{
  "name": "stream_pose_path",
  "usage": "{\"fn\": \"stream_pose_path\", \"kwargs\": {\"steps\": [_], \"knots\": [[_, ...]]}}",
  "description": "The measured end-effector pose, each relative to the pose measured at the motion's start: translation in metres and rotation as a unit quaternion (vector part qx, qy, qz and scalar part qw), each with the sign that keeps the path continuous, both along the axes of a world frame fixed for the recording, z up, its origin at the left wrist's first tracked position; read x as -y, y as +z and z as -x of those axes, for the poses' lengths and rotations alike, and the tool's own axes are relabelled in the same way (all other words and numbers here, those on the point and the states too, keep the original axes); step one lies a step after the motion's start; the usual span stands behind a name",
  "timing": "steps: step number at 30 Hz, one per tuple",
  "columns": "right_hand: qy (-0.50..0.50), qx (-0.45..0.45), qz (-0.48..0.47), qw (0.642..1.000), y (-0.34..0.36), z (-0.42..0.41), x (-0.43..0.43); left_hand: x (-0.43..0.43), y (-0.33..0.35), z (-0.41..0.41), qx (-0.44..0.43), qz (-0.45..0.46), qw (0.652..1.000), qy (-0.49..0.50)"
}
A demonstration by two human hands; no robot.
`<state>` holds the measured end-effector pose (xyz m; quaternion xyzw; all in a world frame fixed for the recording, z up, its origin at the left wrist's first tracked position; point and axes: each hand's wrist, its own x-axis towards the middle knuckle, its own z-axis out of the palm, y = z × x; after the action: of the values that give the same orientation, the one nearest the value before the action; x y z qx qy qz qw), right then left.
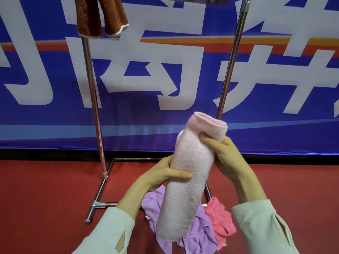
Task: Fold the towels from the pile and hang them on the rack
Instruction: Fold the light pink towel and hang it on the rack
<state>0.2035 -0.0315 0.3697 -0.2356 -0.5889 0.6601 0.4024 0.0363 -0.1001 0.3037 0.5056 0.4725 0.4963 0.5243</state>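
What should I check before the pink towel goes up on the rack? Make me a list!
1. The pink towel is folded into a long bundle: ok.
2. Good hold: ok. The left hand grips its middle and the right hand grips near its top.
3. The rack stands upright on the floor: ok.
4. Free spot on the top bar: cannot tell. The bar is almost out of view, and a brown towel hangs by the left pole.
5. Pile finished: not ok. A purple towel and a coral towel lie on the floor.
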Motion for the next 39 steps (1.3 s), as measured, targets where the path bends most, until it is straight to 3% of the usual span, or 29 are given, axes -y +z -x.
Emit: {"fn": "stream_pose_path", "kwargs": {"steps": [7, 12, 16, 19, 22, 24, 28, 34, 39], "knots": [[-0.076, -0.04, 0.13, 0.988, -0.006, 0.002, -0.015, 0.002, -0.006, 0.012, 0.008, 0.086, 0.996, -0.018], [-0.14, -0.092, 0.249, 0.954, -0.024, 0.001, -0.033, 0.001, 0.006, 0.008, 0.02, 0.051, 0.997, 0.052], [-0.106, -0.181, 0.37, 0.905, -0.038, 0.004, -0.042, -0.005, 0.019, -0.001, 0.019, 0.01, 0.99, 0.14], [-0.027, -0.086, 0.41, 0.907, -0.046, 0.003, -0.035, -0.008, 0.023, -0.006, 0.016, 0.006, 0.985, 0.169], [0.045, 0.088, 0.32, 0.942, -0.045, 0.003, -0.026, -0.011, 0.021, -0.006, 0.026, 0.017, 0.98, 0.199], [0.053, 0.146, 0.251, 0.955, -0.038, 0.005, -0.02, -0.013, 0.019, -0.005, 0.018, 0.025, 0.976, 0.214], [0.022, 0.167, 0.129, 0.977, -0.038, 0.009, -0.013, -0.01, 0.019, 0.002, 0.004, 0.037, 0.976, 0.213], [-0.036, 0.123, 0.066, 0.989, -0.043, 0.015, -0.016, -0.008, 0.017, 0.009, -0.01, 0.006, 0.957, 0.289], [-0.078, 0.212, -0.051, 0.973, -0.044, 0.016, -0.016, -0.007, 0.021, 0.009, -0.02, -0.059, 0.969, 0.237]]}}
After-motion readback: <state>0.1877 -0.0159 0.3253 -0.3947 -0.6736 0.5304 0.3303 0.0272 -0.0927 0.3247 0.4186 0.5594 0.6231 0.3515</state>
